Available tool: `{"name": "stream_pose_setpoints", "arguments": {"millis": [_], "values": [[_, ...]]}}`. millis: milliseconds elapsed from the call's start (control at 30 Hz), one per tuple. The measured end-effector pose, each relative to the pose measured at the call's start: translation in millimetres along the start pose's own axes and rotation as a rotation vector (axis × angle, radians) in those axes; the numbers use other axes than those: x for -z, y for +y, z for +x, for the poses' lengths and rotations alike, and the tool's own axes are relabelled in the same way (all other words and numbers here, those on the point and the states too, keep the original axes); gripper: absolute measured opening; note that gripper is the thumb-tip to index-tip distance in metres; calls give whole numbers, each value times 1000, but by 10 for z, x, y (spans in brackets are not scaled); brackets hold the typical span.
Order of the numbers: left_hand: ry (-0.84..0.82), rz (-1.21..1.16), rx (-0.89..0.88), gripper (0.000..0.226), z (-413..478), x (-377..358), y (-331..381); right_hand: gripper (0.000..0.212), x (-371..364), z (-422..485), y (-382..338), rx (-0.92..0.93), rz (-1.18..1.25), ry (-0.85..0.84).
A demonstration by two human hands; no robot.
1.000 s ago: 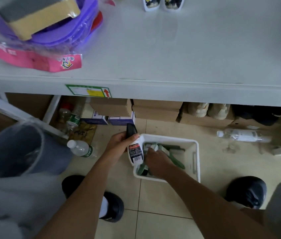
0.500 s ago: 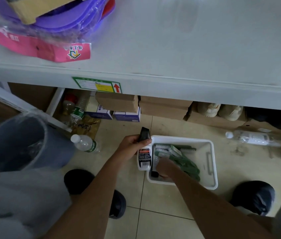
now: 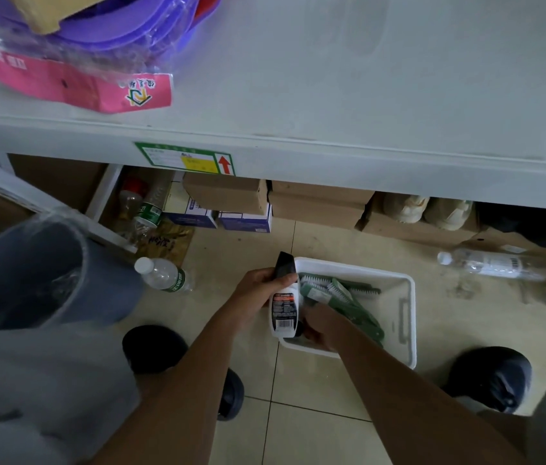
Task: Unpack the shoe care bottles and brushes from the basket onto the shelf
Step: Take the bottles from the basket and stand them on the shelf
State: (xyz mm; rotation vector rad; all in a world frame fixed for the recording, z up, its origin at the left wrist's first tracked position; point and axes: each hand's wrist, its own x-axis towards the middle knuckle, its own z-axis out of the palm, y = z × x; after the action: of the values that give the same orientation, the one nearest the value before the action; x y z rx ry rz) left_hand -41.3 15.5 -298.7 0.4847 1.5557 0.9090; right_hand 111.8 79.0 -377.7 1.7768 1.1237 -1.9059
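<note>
A white plastic basket sits on the tiled floor below the grey shelf. Several green brushes with white bristles lie inside it. My left hand is shut on a white shoe care bottle with a black cap, held upright over the basket's left rim. My right hand reaches down into the basket's near left corner, fingers curled around something dark; what it grips is hidden.
A grey bin stands at the left, a water bottle beside it, another bottle lying at the right. Purple basins in a pink-labelled bag occupy the shelf's left. Cardboard boxes sit under the shelf. My dark shoes flank the basket.
The view has tilted down, so the bottles at the shelf's back left the frame. My right hand shifted toward the basket's near left corner. The left hand still holds the bottle.
</note>
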Motion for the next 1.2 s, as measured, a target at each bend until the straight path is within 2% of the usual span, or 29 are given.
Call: {"name": "stream_pose_setpoints", "arguments": {"millis": [100, 267, 367, 533, 667, 733, 800, 900, 1000, 1200], "values": [[-13, 22, 0, 34, -24, 4, 38, 40, 34, 120, 50, 22, 67, -34], [-29, 76, -35, 38, -175, -48, 204, 34, 113, -524, -125, 17, 116, -67], [10, 59, -69, 40, -354, -71, 400, 33, 201, -817, -175, 91, 134, -103], [32, 89, -175, 46, -747, -151, 801, 35, 315, -1562, -370, 253, 64, -63], [6, 100, -239, 27, -1130, -193, 1113, 36, 471, -2145, -508, 385, -135, -103], [7, 66, -306, 34, -1320, -224, 1275, 37, 569, -2450, -570, 440, -191, -119], [24, 7, -387, 41, -1482, -274, 1460, 39, 670, -2777, -636, 502, -221, -81], [51, -99, -506, 15, -1677, -343, 1770, 25, 815, -3291, -735, 649, -232, -18], [31, -176, -576, 28, -1802, -474, 2109, 25, 954, -3721, -856, 776, -345, 98], [37, -59, -724, 55, -1930, -788, 2807, 22, 1232, -4196, -1215, 974, -403, 384]]}}
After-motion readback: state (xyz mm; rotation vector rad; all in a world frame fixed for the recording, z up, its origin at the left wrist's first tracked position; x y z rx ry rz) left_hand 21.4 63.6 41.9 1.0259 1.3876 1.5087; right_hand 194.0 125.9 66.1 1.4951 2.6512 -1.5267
